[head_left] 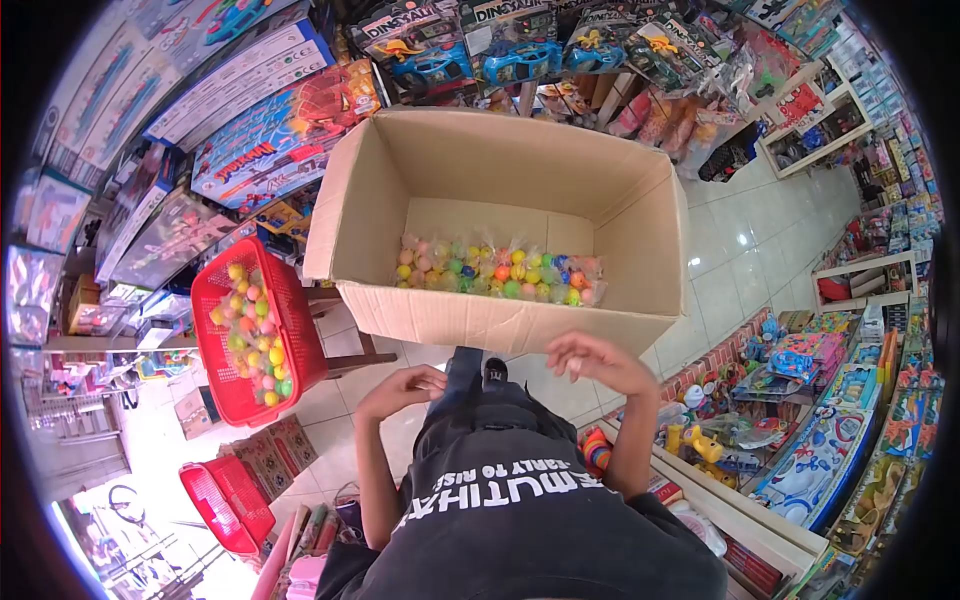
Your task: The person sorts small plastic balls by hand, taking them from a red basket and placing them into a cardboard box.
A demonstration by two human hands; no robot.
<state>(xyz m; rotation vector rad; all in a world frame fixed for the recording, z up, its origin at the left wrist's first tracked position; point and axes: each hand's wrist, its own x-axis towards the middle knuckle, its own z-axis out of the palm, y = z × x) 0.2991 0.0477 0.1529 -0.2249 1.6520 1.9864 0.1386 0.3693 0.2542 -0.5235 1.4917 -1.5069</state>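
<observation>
A large open cardboard box (490, 318) stands in front of me. On its floor lie clear plastic bags of small colourful balls (500, 272), mostly yellow, green, pink and orange. My left hand (405, 390) is held just short of the box's near wall, fingers stretched out and nothing in them. Close to the near right part of the box, my right hand (600, 362) is raised with its fingers loosely bent and apart, also holding nothing. To the left, a red plastic basket (308, 345) carries more bagged balls (252, 335).
Another red basket (225, 505) sits lower left. Packaged toys (515, 45) hang behind the box, and boxed toys (285, 135) are stacked at left. Shelves with toys (790, 400) line the right side along the tiled floor (740, 250). A wooden stool (360, 360) stands beside the basket.
</observation>
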